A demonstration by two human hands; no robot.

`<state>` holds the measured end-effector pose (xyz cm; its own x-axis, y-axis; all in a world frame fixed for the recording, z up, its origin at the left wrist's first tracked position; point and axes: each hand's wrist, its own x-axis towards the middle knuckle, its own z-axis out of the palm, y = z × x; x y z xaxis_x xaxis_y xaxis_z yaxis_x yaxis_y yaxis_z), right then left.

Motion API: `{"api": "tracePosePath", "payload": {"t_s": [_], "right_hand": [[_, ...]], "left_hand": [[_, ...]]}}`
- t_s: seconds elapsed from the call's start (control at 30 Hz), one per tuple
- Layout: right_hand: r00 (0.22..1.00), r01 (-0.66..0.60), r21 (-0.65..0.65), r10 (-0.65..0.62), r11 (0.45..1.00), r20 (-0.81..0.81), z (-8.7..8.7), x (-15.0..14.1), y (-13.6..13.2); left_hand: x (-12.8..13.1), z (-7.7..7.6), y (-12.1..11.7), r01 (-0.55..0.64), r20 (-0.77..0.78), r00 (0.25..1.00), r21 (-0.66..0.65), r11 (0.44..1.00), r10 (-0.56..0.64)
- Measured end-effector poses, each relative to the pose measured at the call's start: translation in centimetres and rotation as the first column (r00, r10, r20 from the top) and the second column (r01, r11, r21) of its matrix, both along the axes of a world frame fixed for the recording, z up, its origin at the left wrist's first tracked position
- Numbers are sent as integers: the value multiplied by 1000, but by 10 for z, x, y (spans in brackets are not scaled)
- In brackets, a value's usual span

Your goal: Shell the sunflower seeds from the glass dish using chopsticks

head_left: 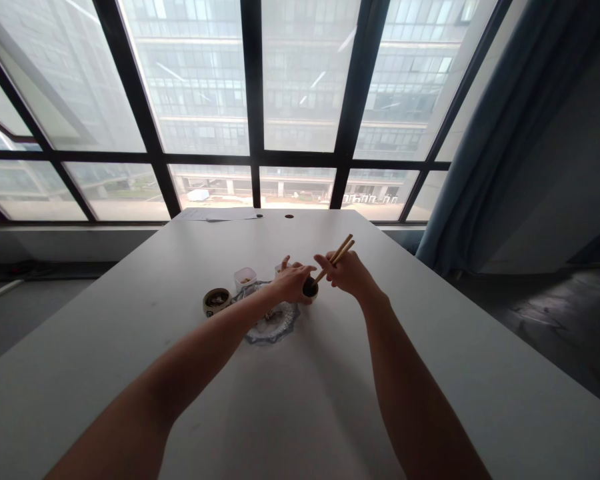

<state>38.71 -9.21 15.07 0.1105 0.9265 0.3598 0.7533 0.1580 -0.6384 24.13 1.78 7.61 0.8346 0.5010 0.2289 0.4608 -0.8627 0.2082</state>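
In my right hand is a pair of wooden chopsticks, slanting down to the left. Their tips reach into a small dark-filled bowl. Against that bowl's left side, my left hand is closed, steadying it with fingers at the rim. Under my left forearm lies a clear scalloped plate with some small pieces on it, partly hidden by the arm. Left of the plate stands a second round bowl with dark contents.
Behind the plate is a small clear plastic container with light pieces inside; another container is mostly hidden by my left hand. Paper sheets lie at the far edge of the white table. Windows and a blue curtain stand beyond.
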Motion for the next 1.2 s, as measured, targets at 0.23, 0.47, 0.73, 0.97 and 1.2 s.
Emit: {"api": "tracePosePath", "payload": {"t_s": [0.23,0.47,0.73,0.97,1.2], "right_hand": [[990,82,-42,-76,996,117,-1,10,1],[986,118,-42,-112,992,120,-3,7,5],[991,51,228,-22,972,-129,-11,-6,11],[970,-207,31,210,978,-124,-49,-48,30],[982,-134,10,134,991,-131,-56,-63,28]], "left_hand": [[-1,-2,6,-17,-11,1000,-20,1000,17],[-3,-1,9,-39,-47,998,-32,999,38],[-73,20,0,-118,123,985,-2,993,117],[-187,-15,1,-414,396,830,-33,910,392],[-220,-65,-1,-461,458,725,-232,857,514]]}}
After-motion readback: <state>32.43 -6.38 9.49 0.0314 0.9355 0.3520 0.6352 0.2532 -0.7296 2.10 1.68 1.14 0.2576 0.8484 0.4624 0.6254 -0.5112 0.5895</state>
